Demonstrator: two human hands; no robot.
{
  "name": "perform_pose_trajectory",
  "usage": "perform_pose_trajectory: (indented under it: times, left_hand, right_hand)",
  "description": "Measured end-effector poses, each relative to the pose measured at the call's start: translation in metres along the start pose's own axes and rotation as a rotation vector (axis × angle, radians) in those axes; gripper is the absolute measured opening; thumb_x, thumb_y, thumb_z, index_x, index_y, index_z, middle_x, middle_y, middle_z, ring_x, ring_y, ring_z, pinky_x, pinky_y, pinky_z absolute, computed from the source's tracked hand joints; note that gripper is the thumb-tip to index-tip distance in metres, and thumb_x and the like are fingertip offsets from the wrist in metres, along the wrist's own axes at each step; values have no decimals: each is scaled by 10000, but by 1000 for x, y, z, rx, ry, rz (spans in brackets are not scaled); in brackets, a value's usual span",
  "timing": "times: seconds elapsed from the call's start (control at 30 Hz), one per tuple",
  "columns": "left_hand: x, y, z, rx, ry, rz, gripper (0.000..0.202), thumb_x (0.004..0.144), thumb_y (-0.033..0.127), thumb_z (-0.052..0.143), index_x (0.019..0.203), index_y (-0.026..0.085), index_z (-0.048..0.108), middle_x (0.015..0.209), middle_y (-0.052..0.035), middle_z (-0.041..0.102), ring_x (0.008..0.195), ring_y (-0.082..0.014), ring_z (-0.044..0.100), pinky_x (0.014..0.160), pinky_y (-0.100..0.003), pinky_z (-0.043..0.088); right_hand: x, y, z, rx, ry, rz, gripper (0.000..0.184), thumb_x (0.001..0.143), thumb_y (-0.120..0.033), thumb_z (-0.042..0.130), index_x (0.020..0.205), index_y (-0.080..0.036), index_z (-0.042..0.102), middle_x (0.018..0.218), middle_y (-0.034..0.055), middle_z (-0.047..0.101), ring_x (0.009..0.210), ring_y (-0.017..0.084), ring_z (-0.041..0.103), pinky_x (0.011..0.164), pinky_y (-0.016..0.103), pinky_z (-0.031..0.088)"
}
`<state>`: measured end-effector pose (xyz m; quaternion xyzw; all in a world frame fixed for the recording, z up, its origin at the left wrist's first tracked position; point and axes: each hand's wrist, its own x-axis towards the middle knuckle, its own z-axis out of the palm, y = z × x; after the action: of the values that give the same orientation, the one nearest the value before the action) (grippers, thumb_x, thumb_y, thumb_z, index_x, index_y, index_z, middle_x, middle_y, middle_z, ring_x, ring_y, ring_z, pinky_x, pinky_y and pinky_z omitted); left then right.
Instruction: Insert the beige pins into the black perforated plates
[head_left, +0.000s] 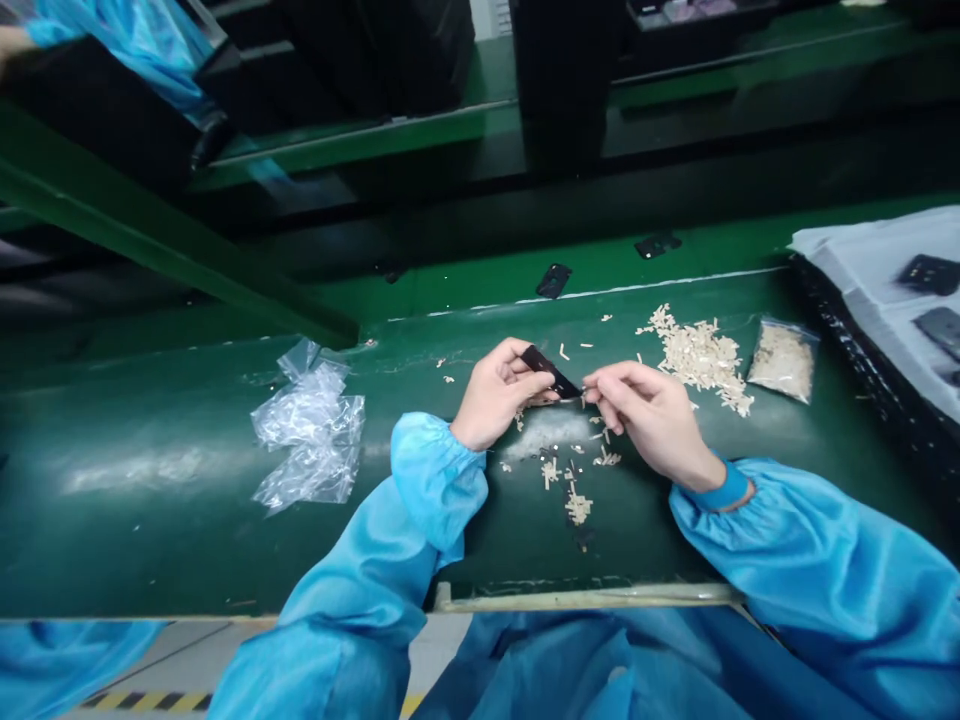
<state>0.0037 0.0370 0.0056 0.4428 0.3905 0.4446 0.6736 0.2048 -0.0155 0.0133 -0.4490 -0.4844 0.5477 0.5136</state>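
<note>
My left hand point(501, 390) is closed round a flat black plate point(551, 372), tilted above the green worktop. At the plate's right end is my right hand point(637, 405), its thumb and fingertips pinched together; what they hold, if anything, is too small to make out. Below both hands lie small cream strips point(577, 505) and dark bits, scattered on the worktop. A larger pile of cream strips point(701, 355) sits beyond my right hand, beside a clear bag of similar pieces point(782, 360).
Crumpled clear plastic bags point(311, 430) lie to the left. Black plates point(553, 281) rest farther back. At the right stands a black tray point(847, 350) with white lining and dark parts. A green beam point(187, 245) crosses the upper left, near another person's blue sleeve point(142, 45).
</note>
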Motion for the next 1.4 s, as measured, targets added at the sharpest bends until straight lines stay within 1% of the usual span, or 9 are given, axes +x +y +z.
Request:
perform_pose_trajectory:
  times: [0.1,0.23,0.6,0.77,1.07,1.17,1.27,1.33,1.4]
  left_hand:
    - [-9,-8,8,-39,10,72,385,758,299,879,909,177,547,855,-12,757,757,-136,752,704,-256,645]
    - [-16,-14,15,-42,60,190,359,763,260,878,849,180,538,853,-12,758,817,-155,763,729,-280,645]
    - [-24,-12,29,-5,121,375,293,777,223,870,805,180,582,848,-30,779,847,-176,773,777,-325,641]
    - [-26,-11,30,4,178,358,347,726,273,909,777,180,578,828,-34,776,831,-182,771,792,-341,643]
    - [-31,-18,30,62,155,417,292,767,255,877,787,195,592,858,-32,786,888,-213,781,863,-401,633]
    - [-32,-19,31,117,141,432,274,784,240,858,789,189,589,864,-39,785,892,-206,778,851,-378,634]
    - [-8,-11,16,212,156,328,257,797,243,834,847,176,591,896,-43,776,844,-178,767,757,-308,634]
    - [27,1,-5,292,211,207,281,797,265,818,941,165,598,878,-35,756,745,-158,741,656,-272,618]
    - [69,14,-29,413,312,167,347,803,224,786,1087,141,603,875,-50,742,726,-166,720,628,-272,594]
  right_hand:
    - [-3,-6,4,290,-151,185,223,918,-358,728,1061,-188,715,810,2,705,479,55,504,415,195,389]
    - [-13,-9,16,475,-142,227,231,889,-321,759,1061,-205,658,785,-21,706,474,59,536,412,182,411]
    - [-17,-9,19,472,-65,162,190,886,-286,770,1022,-196,673,771,-18,723,504,67,583,446,185,463]
    - [-17,-8,20,454,-53,162,202,878,-301,777,1013,-192,674,766,-14,724,507,73,591,439,190,466]
    - [-15,-10,20,495,-70,198,180,870,-304,764,930,-211,622,671,-60,660,477,71,547,435,192,437]
    - [-11,-9,18,521,-59,235,161,881,-293,743,911,-209,609,655,-66,640,471,67,527,432,189,418]
    - [-5,-6,12,498,-14,261,237,891,-343,732,1054,-197,642,798,-18,709,497,67,552,433,198,429]
    - [-1,-2,9,469,35,278,348,895,-378,728,1173,-194,626,895,17,737,501,66,560,431,206,436]
    - [3,3,6,446,69,295,388,897,-388,726,1209,-188,611,900,25,740,486,63,552,416,204,424]
